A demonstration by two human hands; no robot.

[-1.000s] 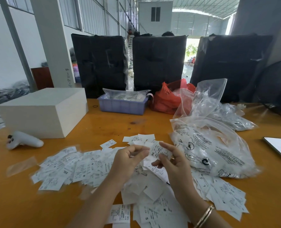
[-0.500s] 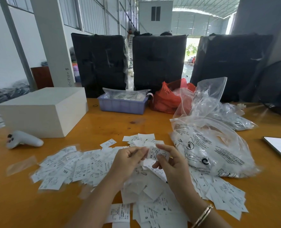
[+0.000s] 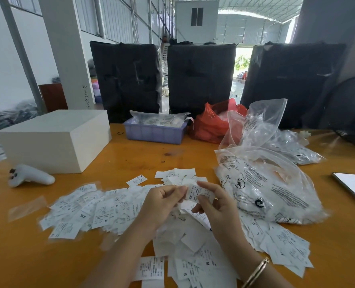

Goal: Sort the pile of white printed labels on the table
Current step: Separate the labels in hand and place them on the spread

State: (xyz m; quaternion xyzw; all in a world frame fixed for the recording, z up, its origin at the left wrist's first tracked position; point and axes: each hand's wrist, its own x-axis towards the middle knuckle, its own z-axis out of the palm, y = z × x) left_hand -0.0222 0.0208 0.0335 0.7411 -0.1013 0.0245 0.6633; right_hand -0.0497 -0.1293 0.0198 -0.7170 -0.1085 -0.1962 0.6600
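Reading one label (image 3: 197,193), pinched between left hand (image 3: 162,206) and right hand (image 3: 218,206) fingers over the pile (image 3: 101,210); next, judge size and drop it with its matching group.

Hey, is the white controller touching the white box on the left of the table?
Apart. The head view shows bare orange table between the white controller and the white box.

White printed labels (image 3: 101,213) lie scattered in a loose, overlapping pile.
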